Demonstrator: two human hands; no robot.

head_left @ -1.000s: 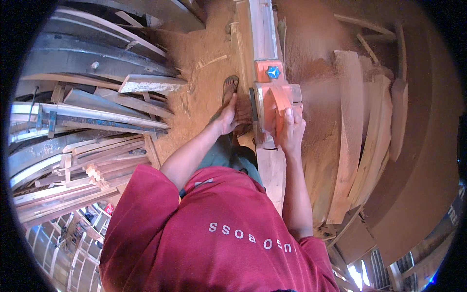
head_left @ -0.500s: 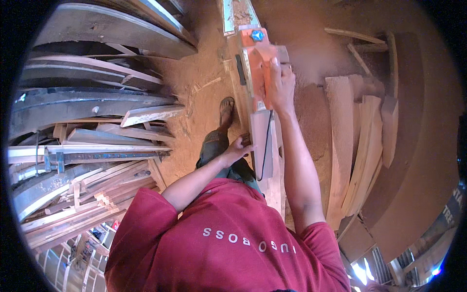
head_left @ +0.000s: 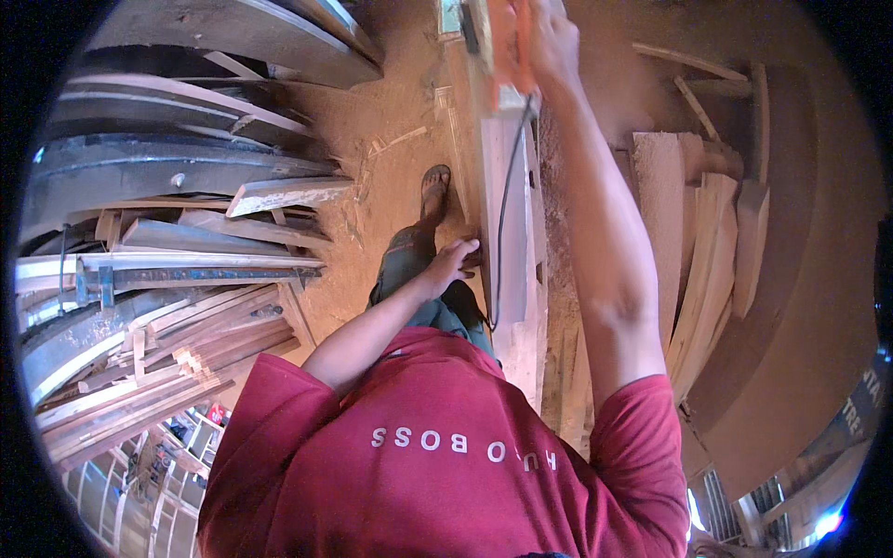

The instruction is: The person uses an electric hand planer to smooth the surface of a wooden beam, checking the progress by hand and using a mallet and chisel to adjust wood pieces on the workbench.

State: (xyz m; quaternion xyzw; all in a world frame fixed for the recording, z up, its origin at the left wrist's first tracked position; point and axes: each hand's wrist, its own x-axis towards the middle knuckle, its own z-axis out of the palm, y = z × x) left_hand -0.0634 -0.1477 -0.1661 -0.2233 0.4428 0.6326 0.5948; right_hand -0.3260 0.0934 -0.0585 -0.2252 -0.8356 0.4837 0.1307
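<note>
At the far end of a pale wooden board (head_left: 517,223), my right hand (head_left: 555,46) is closed round the handle of an orange electric hand planer (head_left: 510,42). The planer's front is cut off by the top of the view. A black power cord (head_left: 503,209) trails from it, along the board toward my body. My left hand (head_left: 453,264) is at the board's left edge, near my waist. Its fingers are bent against that edge, and the fingertips are partly hidden. The board lies lengthwise in front of me, dusted with shavings near the tool.
Stacked timber and curved planks (head_left: 177,186) crowd the left side. More boards (head_left: 702,270) lean at the right beside a large brown panel (head_left: 791,242). Sawdust covers the floor (head_left: 372,195), where my sandalled foot (head_left: 434,191) stands left of the board.
My right hand has pushed the planer farther away along the board, the arm now straighter. The cord is drawn forward with it. My left hand has shifted slightly away from my body.
</note>
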